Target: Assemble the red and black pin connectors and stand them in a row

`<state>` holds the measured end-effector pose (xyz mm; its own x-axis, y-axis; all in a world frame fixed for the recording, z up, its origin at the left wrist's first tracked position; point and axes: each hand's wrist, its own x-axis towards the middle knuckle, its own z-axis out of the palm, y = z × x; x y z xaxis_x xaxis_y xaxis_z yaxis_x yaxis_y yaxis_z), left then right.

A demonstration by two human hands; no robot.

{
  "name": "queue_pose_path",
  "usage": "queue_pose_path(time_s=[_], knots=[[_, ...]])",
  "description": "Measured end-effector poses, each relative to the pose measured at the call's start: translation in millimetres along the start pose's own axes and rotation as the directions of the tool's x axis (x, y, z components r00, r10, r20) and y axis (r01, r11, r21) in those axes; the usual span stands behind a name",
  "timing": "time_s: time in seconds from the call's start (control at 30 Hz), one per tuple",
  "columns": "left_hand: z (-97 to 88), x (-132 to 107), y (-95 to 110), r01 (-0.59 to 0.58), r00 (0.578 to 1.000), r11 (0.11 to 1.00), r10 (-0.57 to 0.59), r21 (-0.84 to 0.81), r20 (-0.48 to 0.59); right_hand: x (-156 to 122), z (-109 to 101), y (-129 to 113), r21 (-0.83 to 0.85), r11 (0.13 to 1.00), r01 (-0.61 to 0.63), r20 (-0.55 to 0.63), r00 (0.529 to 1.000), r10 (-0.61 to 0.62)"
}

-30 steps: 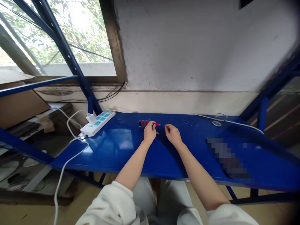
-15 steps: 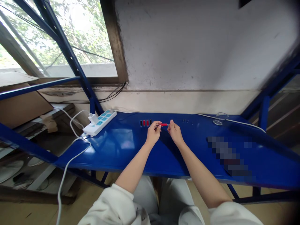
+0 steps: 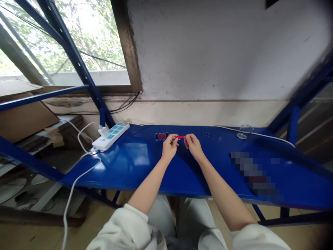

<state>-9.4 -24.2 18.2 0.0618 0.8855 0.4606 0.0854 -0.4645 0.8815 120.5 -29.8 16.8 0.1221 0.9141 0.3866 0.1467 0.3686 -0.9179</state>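
Observation:
A slim red cylindrical piece (image 3: 181,137) is held level above the blue table between both hands. My left hand (image 3: 170,148) pinches its left end between thumb and fingers. At the other end, my right hand (image 3: 193,146) closes its fingertips on the piece; the tip there is hidden. Just left of my left hand stands a short row of similar pieces, with a black one (image 3: 156,136) at the left and red ones (image 3: 160,136) beside it. To the right of my right hand lie several tiny clear or metallic parts (image 3: 205,134), too small to name.
A white power strip (image 3: 111,136) with a plugged-in adapter and cable lies on the blue table (image 3: 125,170) at the left. A clear glass (image 3: 244,132) is at the back right, near a white cable. A pixelated dark object (image 3: 252,172) lies at the right.
The fingers of my right hand have shifted on the red piece's right end, with the thumb moving lower. My left hand stays nearly still.

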Motion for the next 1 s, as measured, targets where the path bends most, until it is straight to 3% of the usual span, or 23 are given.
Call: queue_pose_path(time_s=[0.3,0.57,0.83,1.0], knots=[[-0.8,1.6,-1.3,0.035,0.999,0.999,-0.035,-0.007,-0.036,3.4,1.3,3.4,0.099,0.995,-0.014,0.066,0.998,0.007],[-1.6,0.6,-0.4,0.036,0.999,0.999,-0.035,0.035,-0.035,-0.3,1.0,-6.0,0.136,0.991,-0.012,0.037,0.999,0.007],[-5.4,4.9,3.3,0.095,0.967,0.994,-0.103,-0.046,-0.233,3.3,-3.0,-3.6,0.152,0.988,-0.032,-0.12,0.992,0.05],[-3.8,4.6,-0.1,0.135,0.986,0.988,-0.142,-0.078,-0.092,3.2,-3.5,-1.3,0.105,0.994,-0.011,-0.15,0.988,0.027]])
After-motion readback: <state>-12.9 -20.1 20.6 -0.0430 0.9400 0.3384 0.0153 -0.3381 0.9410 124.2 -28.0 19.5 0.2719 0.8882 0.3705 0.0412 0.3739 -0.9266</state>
